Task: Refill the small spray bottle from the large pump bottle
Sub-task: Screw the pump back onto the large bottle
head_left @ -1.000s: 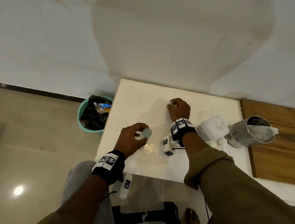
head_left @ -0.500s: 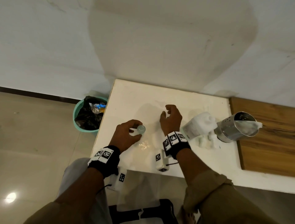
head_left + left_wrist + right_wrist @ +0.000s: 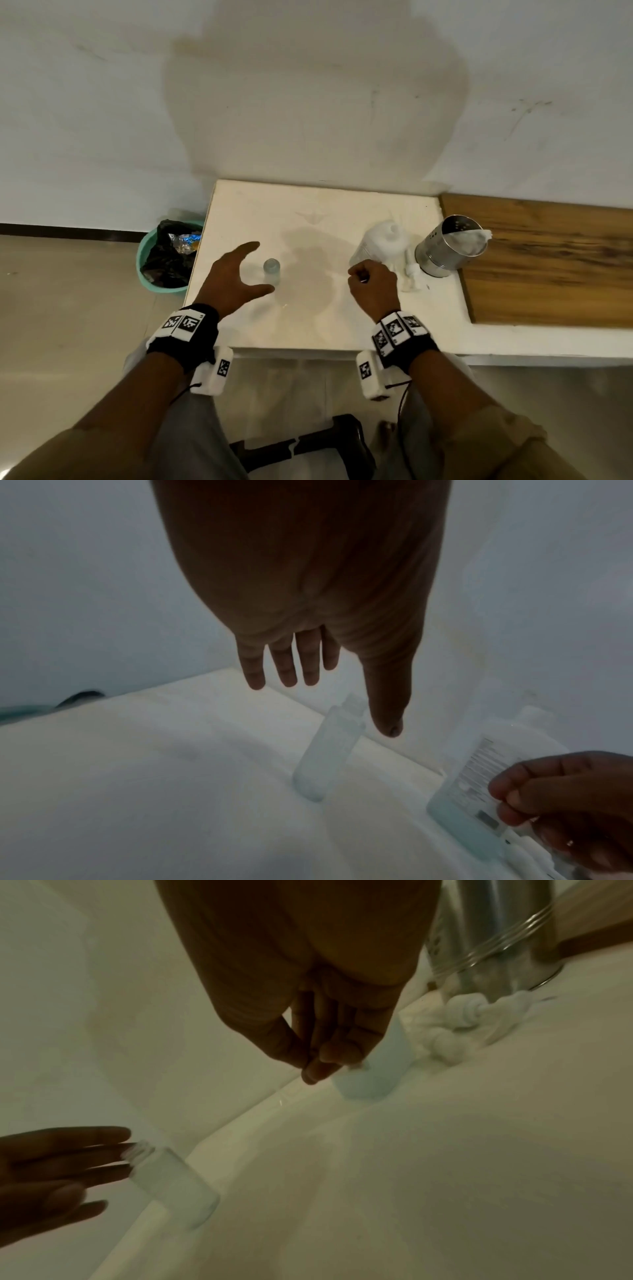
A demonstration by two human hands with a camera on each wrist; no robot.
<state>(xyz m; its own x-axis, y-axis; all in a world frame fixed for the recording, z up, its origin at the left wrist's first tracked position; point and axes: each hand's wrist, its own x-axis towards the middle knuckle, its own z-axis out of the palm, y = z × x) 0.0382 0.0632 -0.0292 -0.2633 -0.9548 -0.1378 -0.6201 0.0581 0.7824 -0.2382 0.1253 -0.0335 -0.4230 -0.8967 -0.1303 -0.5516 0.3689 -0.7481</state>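
Observation:
The small clear spray bottle [image 3: 271, 270] stands upright and uncapped on the white table [image 3: 308, 212]. My left hand [image 3: 258, 269] hovers beside it with thumb and fingers spread wide, touching nothing; the left wrist view shows the bottle [image 3: 325, 756] under the thumb. The large pump bottle [image 3: 380, 243] stands to the right with its pump off. My right hand [image 3: 359, 277] sits just in front of it, fingers curled against the thumb [image 3: 291, 1053]; I see nothing between them.
A white pump head [image 3: 411, 274] lies on tissue beside a steel perforated cup [image 3: 448, 246]. A wooden board [image 3: 548, 260] covers the surface to the right. A green bin [image 3: 164, 260] with a black bag stands on the floor left of the table.
My left hand has let go of the small bottle and spread open. My right hand has pulled back from the far table towards the large bottle and curled its fingers.

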